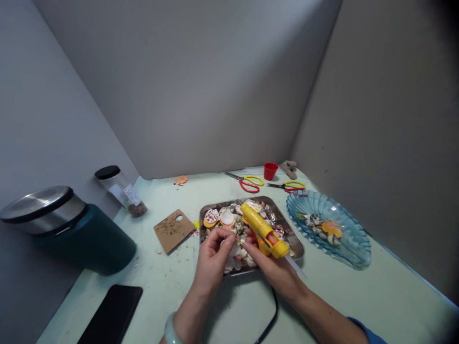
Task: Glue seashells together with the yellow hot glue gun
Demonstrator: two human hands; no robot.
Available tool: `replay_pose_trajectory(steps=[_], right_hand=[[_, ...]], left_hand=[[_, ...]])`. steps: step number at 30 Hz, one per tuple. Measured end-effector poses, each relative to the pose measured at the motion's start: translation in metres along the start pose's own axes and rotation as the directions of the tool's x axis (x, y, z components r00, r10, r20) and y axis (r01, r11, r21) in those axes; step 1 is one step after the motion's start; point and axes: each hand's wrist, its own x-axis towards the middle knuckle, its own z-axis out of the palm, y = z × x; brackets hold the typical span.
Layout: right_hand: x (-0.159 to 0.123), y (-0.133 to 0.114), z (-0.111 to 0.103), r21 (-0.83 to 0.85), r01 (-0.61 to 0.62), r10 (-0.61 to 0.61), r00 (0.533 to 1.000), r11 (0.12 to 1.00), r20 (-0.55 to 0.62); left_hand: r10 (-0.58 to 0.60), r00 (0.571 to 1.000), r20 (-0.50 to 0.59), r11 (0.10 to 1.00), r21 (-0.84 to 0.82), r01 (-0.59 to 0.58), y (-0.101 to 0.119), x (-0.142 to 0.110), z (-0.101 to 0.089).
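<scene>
My right hand (275,268) is wrapped round a yellow glue gun (263,231), its nozzle pointing up and left over a metal tray (297,243) full of seashells. My left hand (214,258) is beside it over the tray's front left, fingers curled and pinched on a small white shell (232,252) near the gun. The gun's black cable (271,310) runs down toward me between my forearms. A pale bangle sits on my left wrist.
A blue glass dish (353,241) with a few shells lies to the right. Two pairs of scissors (251,182) and a red cup (270,170) are at the back. A small wooden board (173,230), a jar (120,189), a steel-lidded bin (68,229) and a black phone (112,315) are at left.
</scene>
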Motion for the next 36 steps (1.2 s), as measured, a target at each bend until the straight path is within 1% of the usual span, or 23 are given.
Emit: replay_pose_trajectory(steps=[3, 5, 9, 12, 16, 21, 27, 32, 36], right_hand=[[-0.002, -0.003, 0.000, -0.022, 0.002, -0.002, 1.000, 1.000, 0.024], [-0.003, -0.003, -0.001, -0.035, 0.005, -0.004, 1.000, 0.999, 0.029], [-0.001, 0.002, -0.001, -0.040, 0.022, -0.022, 1.000, 0.999, -0.008], [0.001, 0.004, 0.000, -0.028, 0.031, -0.032, 0.999, 0.999, -0.039], [0.002, 0.004, 0.001, -0.009, 0.016, -0.016, 0.999, 1.000, -0.030], [0.002, 0.004, 0.000, -0.027, 0.052, -0.053, 0.997, 0.998, -0.054], [0.001, -0.001, 0.001, -0.026, 0.016, -0.017, 0.999, 1.000, -0.039], [0.001, 0.001, 0.001, -0.012, 0.021, -0.021, 0.998, 1.000, -0.056], [0.001, 0.007, 0.000, -0.020, 0.036, -0.036, 0.999, 0.999, -0.024]], left_hand=[[0.010, 1.000, 0.012, 1.000, -0.004, -0.010, 0.000, 0.000, 0.000], [-0.004, 1.000, 0.005, 1.000, -0.012, 0.004, 0.000, 0.001, 0.000], [-0.041, 0.999, -0.002, 0.999, -0.020, 0.041, 0.001, 0.001, 0.001], [-0.050, 0.999, 0.020, 0.998, -0.036, 0.051, 0.001, 0.001, 0.001], [-0.055, 0.998, 0.036, 0.998, -0.022, 0.056, 0.001, 0.001, 0.001], [-0.094, 0.994, 0.058, 0.996, 0.004, 0.094, 0.004, 0.001, 0.003], [-0.142, 0.989, 0.046, 0.990, -0.017, 0.143, 0.006, 0.000, 0.006], [-0.115, 0.993, 0.030, 0.993, -0.005, 0.115, 0.007, -0.001, 0.006], [-0.098, 0.995, 0.027, 0.995, 0.011, 0.098, 0.005, -0.001, 0.004]])
